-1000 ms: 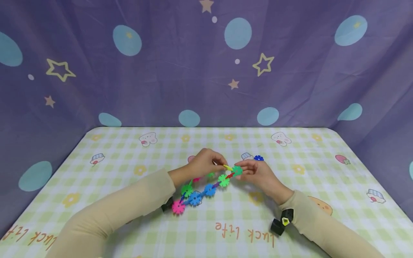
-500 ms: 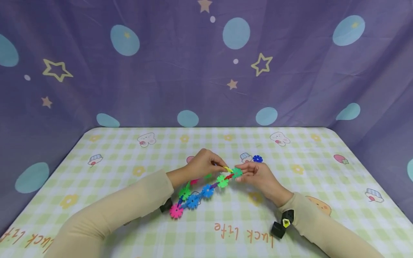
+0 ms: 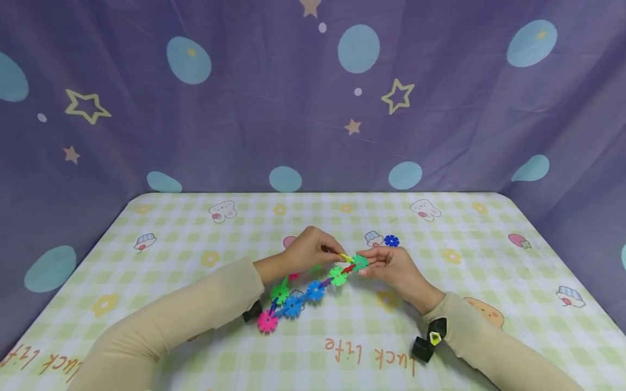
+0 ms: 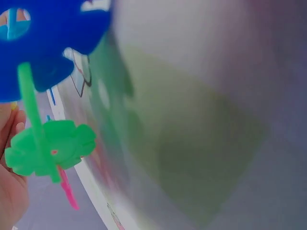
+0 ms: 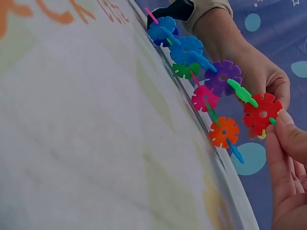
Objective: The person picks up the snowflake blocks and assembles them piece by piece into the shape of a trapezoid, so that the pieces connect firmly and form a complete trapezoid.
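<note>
A chain of slotted plastic snowflake discs hangs between the hands in the head view, with a pink disc [image 3: 267, 321] at its lowest bend and a blue disc [image 3: 315, 291] further up. My left hand [image 3: 309, 251] pinches a yellow disc [image 3: 346, 258] seen edge-on. Thumb and fingers of my right hand [image 3: 395, 270] hold the green disc [image 3: 360, 263] at the chain's upper end, right by the yellow one. In the right wrist view a red disc [image 5: 263, 114] meets the right fingertips, and an orange disc [image 5: 224, 132] dangles lower. The left wrist view has a large blue disc [image 4: 43, 38] close up.
A loose dark blue disc [image 3: 392, 240] lies on the table beyond the right hand. The checked tablecloth [image 3: 489, 239] has printed flowers and cartoons. A purple curtain [image 3: 235, 119] hangs behind the table's far edge. A black wrist camera [image 3: 423, 349] hangs below the right sleeve.
The chain's pink end has sunk slightly toward the table's front, and the green disc sits a little lower. Both hands keep their hold and have barely moved.
</note>
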`<state>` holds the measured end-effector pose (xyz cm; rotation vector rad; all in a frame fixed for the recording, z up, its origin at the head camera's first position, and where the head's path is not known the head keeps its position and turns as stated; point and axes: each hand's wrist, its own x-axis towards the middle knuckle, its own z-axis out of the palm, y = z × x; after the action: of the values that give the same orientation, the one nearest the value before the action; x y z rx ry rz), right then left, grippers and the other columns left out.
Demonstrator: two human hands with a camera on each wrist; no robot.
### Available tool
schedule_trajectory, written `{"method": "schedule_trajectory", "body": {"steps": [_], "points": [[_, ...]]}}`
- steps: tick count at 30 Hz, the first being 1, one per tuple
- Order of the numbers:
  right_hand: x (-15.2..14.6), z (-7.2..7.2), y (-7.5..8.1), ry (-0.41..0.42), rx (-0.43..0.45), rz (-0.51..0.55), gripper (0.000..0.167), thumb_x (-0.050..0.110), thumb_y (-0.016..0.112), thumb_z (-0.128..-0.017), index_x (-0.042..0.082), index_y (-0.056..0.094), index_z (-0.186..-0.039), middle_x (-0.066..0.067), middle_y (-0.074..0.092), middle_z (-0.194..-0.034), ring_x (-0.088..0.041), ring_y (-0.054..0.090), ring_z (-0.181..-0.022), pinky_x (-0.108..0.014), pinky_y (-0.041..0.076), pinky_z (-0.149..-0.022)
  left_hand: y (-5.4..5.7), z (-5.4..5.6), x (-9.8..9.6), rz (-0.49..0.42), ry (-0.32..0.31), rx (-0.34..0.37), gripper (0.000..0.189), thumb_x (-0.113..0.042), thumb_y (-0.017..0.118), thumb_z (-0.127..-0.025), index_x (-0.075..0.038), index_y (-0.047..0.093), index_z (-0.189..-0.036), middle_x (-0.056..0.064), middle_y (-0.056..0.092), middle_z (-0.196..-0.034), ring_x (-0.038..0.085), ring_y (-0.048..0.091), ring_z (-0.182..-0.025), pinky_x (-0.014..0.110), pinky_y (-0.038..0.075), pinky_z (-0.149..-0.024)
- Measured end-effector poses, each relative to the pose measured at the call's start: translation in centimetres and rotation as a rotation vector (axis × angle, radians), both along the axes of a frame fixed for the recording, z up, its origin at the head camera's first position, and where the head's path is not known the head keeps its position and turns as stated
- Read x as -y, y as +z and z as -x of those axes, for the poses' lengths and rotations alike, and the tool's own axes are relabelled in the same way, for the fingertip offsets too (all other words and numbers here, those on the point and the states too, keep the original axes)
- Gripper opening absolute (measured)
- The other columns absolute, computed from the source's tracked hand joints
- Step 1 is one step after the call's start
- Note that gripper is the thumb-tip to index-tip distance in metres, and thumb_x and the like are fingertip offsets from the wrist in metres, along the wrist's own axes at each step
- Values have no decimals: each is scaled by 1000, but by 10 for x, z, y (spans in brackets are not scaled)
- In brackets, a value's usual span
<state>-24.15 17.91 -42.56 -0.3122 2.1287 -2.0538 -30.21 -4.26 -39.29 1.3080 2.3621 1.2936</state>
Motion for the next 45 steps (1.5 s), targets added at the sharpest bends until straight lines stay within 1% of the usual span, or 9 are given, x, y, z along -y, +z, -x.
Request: {"method": "schedule_trajectory", "body": {"steps": [6,14,20,27,32,36,39,42,45], "points": [[0,-1,2,-5,-10,-5,44,-6,72,-75,-18,56,-115,-4,73,-85,-15,69,-74,-25,55,-69,0,-2,0,-2,-4,-72,5,-7,74,-79,-4,76,-83,5,73,-80,6,66,-70,19,53,-60],[0,-1,0,0,-13,29,45,-9,71,-75,-20,54,-115,3,72,-84,-12,69,-75,-24,55,-69,-1,-3,-2,-2,-20,-140,5,-6,74,-79,-4,76,-83,5,73,-81,6,67,-73,16,52,-63],[1,-1,-3,3,12,34,44,-9,71,-74,-20,55,-114,3,72,-80,-13,69,-76,-24,55,-70,2,-5,-2,18,-46,-196,4,-7,75,-79,-5,76,-82,3,72,-80,4,66,-72,15,51,-61],[2,-2,-2,32,44,31,45,-8,70,-75,-20,54,-116,-4,71,-84,-14,69,-76,-25,55,-71,3,0,-1,65,-43,-72,5,-9,75,-79,-5,77,-82,4,73,-80,4,66,-67,17,53,-60],[2,-2,-4,42,88,15,44,-5,70,-77,-17,54,-117,-4,70,-86,-15,68,-79,-25,54,-73,7,7,6,123,-72,-30,19,-7,75,-78,-3,74,-97,7,73,-94,11,68,-82,16,53,-71],[-1,-3,-7,48,149,16,45,-3,70,-78,-16,54,-117,0,69,-86,-13,67,-79,-24,54,-74,18,19,13,149,-73,7,26,-9,75,-79,-2,72,-104,10,71,-102,16,68,-90,19,53,-76],[-3,-3,-8,55,186,36,45,-3,70,-78,-16,53,-118,0,68,-85,-12,66,-79,-24,54,-74,27,31,13,127,-54,39,26,-10,75,-79,-2,73,-103,10,71,-102,16,68,-91,21,54,-75],[-5,-3,-10,70,201,63,43,-4,68,-80,-17,52,-118,-1,68,-85,-13,66,-80,-26,55,-76,33,41,7,98,-50,80,24,-9,75,-80,-4,73,-102,10,71,-102,15,68,-91,24,55,-75],[-5,-3,-12,89,201,88,40,-4,66,-82,-17,53,-117,-2,68,-85,-14,67,-80,-29,55,-77,38,49,-3,68,-68,158,23,-7,73,-81,-4,72,-104,11,71,-102,16,68,-90,33,56,-78]]}}
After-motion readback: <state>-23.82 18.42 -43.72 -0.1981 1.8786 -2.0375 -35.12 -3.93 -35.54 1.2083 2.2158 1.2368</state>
